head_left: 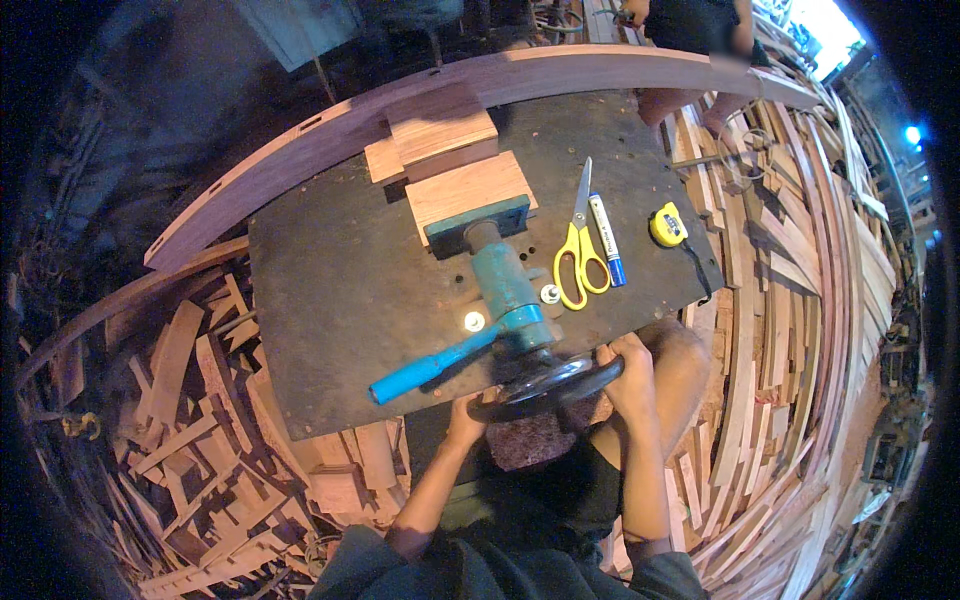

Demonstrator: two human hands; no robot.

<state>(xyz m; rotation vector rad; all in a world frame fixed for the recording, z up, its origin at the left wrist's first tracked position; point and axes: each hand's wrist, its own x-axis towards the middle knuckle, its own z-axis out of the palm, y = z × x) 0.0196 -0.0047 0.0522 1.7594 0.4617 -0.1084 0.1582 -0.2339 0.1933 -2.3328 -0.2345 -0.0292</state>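
Both my hands are on the black handwheel (545,388) of a teal clamp (503,280). My left hand (466,420) grips the wheel's left side, and my right hand (630,372) wraps its right side. From the clamp's collar a bright blue lever (425,370) sticks out to the left. The clamp's flat jaw (478,228) meets a wood block (470,190). Behind that block, another block (443,135) stands next to a long slotted wooden board (400,108). Yellow-handled scissors (578,255) and a blue-capped marker (606,240) lie to the right of the clamp.
A yellow tape measure (668,226) rests near the right edge of the dark tabletop (340,290). Long wood strips (780,300) are piled on the right, and offcuts (200,420) lie heaped on the left. Another person (695,30) is beyond the board at the far right.
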